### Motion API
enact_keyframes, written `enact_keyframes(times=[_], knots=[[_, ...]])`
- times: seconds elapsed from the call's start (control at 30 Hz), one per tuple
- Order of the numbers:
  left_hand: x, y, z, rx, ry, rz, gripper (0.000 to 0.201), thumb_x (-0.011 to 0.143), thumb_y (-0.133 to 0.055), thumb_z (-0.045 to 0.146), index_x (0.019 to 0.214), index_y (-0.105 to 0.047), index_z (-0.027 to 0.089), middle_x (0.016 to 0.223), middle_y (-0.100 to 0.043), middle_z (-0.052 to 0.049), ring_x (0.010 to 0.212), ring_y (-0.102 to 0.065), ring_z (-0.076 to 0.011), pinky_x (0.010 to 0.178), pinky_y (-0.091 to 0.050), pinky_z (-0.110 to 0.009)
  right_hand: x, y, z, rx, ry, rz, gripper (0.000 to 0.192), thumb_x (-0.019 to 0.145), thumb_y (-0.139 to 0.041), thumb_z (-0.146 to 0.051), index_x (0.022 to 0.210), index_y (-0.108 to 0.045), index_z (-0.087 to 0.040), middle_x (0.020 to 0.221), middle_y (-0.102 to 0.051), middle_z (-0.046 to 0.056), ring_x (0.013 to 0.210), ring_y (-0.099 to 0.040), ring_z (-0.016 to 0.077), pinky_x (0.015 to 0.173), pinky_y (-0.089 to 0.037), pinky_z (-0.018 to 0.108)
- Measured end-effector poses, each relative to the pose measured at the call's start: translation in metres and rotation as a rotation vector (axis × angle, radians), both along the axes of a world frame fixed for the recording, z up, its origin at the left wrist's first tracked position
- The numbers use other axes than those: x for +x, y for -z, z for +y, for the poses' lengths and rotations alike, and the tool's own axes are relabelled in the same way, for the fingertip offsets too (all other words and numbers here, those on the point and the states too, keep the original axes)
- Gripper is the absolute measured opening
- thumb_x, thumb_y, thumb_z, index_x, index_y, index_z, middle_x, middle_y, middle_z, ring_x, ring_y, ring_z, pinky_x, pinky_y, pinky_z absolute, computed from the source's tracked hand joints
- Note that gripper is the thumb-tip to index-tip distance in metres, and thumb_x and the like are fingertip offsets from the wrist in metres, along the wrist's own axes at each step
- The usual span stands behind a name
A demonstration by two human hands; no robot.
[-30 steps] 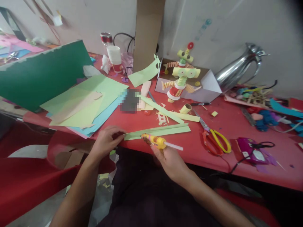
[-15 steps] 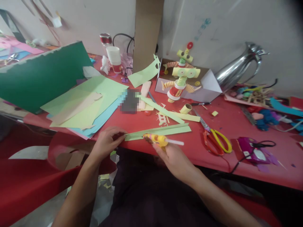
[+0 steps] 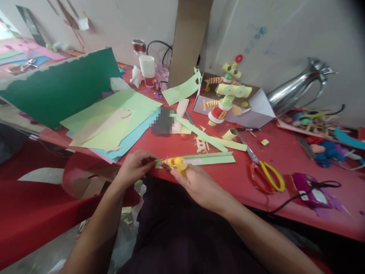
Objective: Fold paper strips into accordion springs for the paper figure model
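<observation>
My right hand (image 3: pixel 196 182) is wrapped round a yellow hot glue gun (image 3: pixel 178 163) with a pale glue stick (image 3: pixel 195 161) poking out of its back. The gun's nozzle points left, low over a light green folded paper strip (image 3: pixel 218 158) on the red table. At the strip's left end my left hand (image 3: pixel 138 163) pinches the paper between thumb and fingers. The gun covers part of the strip. Whether glue is coming out is too small to tell.
Paper sheets (image 3: pixel 114 118) lie at left beside a green board (image 3: pixel 76 83). Behind stand two paper robot figures (image 3: pixel 221 110), one in a white box (image 3: pixel 262 110). Scissors (image 3: pixel 265 175), a purple device with a cord (image 3: pixel 310 192) and a metal jug (image 3: pixel 296 87) are at right.
The glue gun in my right hand has moved left along the strip, close to my left hand. My left hand keeps its pinch. The whole view has shifted slightly.
</observation>
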State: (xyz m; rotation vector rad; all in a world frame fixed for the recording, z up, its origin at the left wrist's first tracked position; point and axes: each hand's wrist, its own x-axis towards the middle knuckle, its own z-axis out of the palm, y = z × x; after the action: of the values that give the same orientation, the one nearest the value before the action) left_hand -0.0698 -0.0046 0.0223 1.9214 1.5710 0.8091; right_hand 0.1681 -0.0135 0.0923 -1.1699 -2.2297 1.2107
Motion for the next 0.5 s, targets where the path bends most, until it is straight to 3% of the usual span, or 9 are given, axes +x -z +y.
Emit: enact_keyframes(times=[0.17,0.33,0.4,0.5], knots=[[0.0,0.0,0.0,-0.007,-0.005,0.013,0.02,0.084,-0.057,0.036,0.088,-0.072,0.023,0.091,-0.073,-0.006,0.084,-0.066,-0.0208,0.075,-0.05,-0.032,0.027,0.001,0.0,-0.027,0.021,-0.007,0.04,0.1,-0.037,-0.046,0.127,-0.059,-0.028,0.124,-0.067,0.006,0.118,-0.06,0.0265,0.1,-0.045,0.042],[-0.002,0.0,0.001,0.004,0.018,0.016,0.021,0.085,-0.057,0.039,0.089,-0.071,0.023,0.094,-0.074,-0.006,0.089,-0.066,-0.022,0.081,-0.05,-0.033,0.074,0.006,0.002,-0.03,0.156,-0.053,0.044,0.099,-0.038,-0.051,0.131,-0.057,-0.028,0.127,-0.065,0.005,0.119,-0.059,0.0273,0.101,-0.045,0.044],[-0.003,0.001,0.002,-0.001,0.019,0.018,0.023,0.085,-0.058,0.041,0.089,-0.072,0.023,0.096,-0.074,-0.007,0.09,-0.066,-0.0227,0.083,-0.051,-0.033,0.094,0.009,0.004,-0.019,0.229,-0.108,0.045,0.098,-0.037,-0.053,0.128,-0.059,-0.027,0.12,-0.068,0.006,0.111,-0.063,0.0278,0.094,-0.048,0.042],[-0.005,0.004,0.004,-0.013,0.005,0.002,0.026,0.084,-0.058,0.045,0.09,-0.072,0.024,0.098,-0.073,-0.007,0.091,-0.066,-0.0231,0.083,-0.051,-0.032,0.123,0.013,0.006,0.002,0.344,-0.243,0.047,0.097,-0.036,-0.056,0.112,-0.065,-0.022,0.096,-0.073,0.007,0.086,-0.068,0.027,0.073,-0.052,0.037]])
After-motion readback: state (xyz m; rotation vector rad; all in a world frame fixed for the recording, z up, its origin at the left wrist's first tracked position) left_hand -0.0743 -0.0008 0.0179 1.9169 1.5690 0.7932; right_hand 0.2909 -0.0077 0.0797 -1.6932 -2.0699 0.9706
